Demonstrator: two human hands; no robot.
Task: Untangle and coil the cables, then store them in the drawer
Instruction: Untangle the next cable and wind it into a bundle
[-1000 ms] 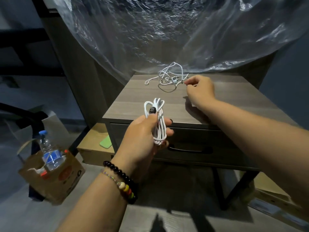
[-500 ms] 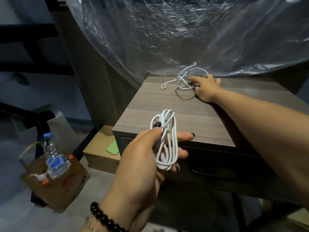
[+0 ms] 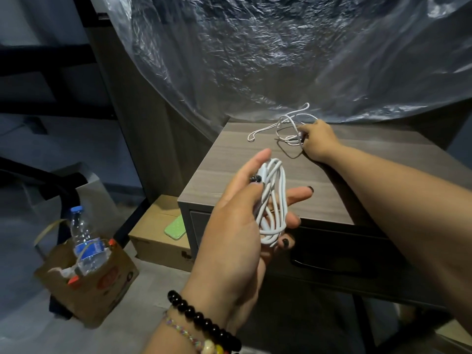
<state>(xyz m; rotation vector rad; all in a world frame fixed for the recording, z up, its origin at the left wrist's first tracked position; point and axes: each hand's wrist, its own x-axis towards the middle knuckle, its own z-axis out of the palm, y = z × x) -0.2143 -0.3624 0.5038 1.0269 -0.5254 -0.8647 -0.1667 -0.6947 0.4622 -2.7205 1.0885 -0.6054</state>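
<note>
One cable coiled, one still tangled, drawer shut.

Nearest, the left hand (image 3: pixel 237 226) holds the coiled white cable (image 3: pixel 272 200), thumb pinching the loops against half-spread fingers, in front of the closed drawer (image 3: pixel 339 249). That coil looks finished but not stored; no hand is free for the drawer handle (image 3: pixel 329 268). Farther back on the nightstand top (image 3: pixel 229 159), the right hand (image 3: pixel 318 140) grips the tangled white cable (image 3: pixel 286 126), which needs untangling and coiling. A plastic sheet (image 3: pixel 255 52) hangs just behind it.

White coiled cable (image 3: pixel 272 200) and white tangled cable (image 3: pixel 286 129) are showing against the nightstand (image 3: pixel 332 175) — grey-brown woodgrain, streaked.
</note>
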